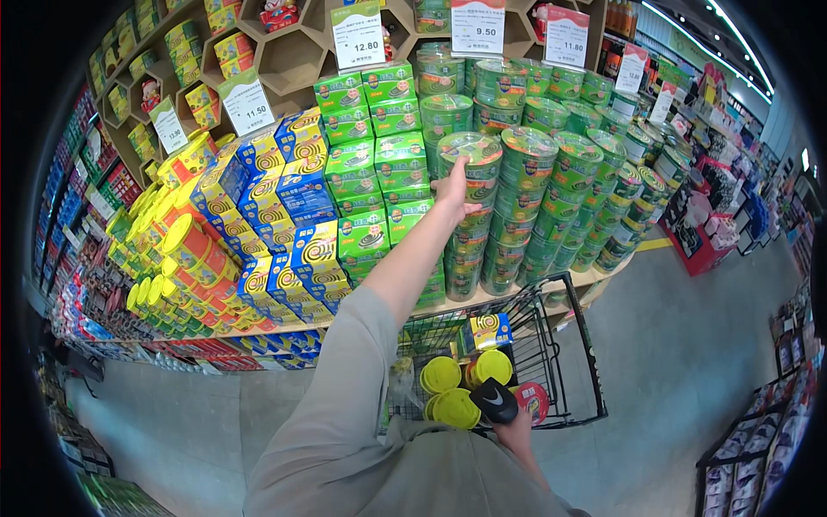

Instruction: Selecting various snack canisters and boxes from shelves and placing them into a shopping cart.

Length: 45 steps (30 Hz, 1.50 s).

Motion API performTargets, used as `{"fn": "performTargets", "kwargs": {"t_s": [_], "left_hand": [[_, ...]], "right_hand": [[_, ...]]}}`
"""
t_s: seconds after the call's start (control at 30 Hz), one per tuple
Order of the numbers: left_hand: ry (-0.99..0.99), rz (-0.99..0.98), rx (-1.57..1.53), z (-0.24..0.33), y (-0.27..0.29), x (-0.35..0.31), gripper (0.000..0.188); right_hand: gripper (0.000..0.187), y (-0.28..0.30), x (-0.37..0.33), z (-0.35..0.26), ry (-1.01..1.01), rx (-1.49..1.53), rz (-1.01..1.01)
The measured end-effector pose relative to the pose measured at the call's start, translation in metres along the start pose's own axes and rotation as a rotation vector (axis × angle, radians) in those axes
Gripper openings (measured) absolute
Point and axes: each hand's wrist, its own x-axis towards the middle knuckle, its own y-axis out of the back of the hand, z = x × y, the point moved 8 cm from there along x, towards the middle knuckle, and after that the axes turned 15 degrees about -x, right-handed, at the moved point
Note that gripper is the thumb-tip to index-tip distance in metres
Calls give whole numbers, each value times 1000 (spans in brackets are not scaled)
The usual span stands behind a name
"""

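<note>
My left hand (457,191) is stretched out to the front of the display. Its fingers grip the side of a green round mosquito coil tub (469,148), the top one of its stack. Low in the picture, my right hand (515,428) is closed round a black handheld scanner (494,400), held above the shopping cart. Yellow-lidded tubs (453,408) and a blue and yellow coil box (489,332) lie in the black wire cart (594,362). A red-lidded tub (533,401) is partly hidden behind my right hand.
Stacked green boxes (362,233) and blue and yellow boxes (297,194) fill the wooden display left of the tubs. Yellow and orange tubs (196,250) stand farther left. Price cards (357,39) stick up above the stacks. Another shelf (758,431) stands at the lower right.
</note>
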Motion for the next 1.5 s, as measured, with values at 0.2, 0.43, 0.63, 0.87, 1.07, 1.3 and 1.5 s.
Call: {"fn": "performTargets", "kwargs": {"t_s": [0.2, 0.43, 0.63, 0.87, 1.07, 1.3, 1.5], "left_hand": [[93, 129, -10, 2, -12, -40, 118], [133, 83, -5, 2, 9, 7, 102], [55, -159, 97, 31, 10, -67, 76], [154, -140, 48, 15, 112, -162, 80], [282, -135, -106, -46, 206, -221, 66], [320, 16, -178, -91, 270, -285, 67], [288, 149, -324, -121, 312, -306, 70]], "right_hand": [[34, -7, -1, 8, -41, -16, -31], [40, -9, -5, 4, -35, -23, -49], [35, 0, -6, -6, -93, -65, -46], [38, -6, -6, -3, -31, 37, -48], [40, -11, 3, -22, 38, 125, -101], [35, -30, 11, -39, 116, 125, -196], [34, -44, 6, -51, 153, 58, -309]]}}
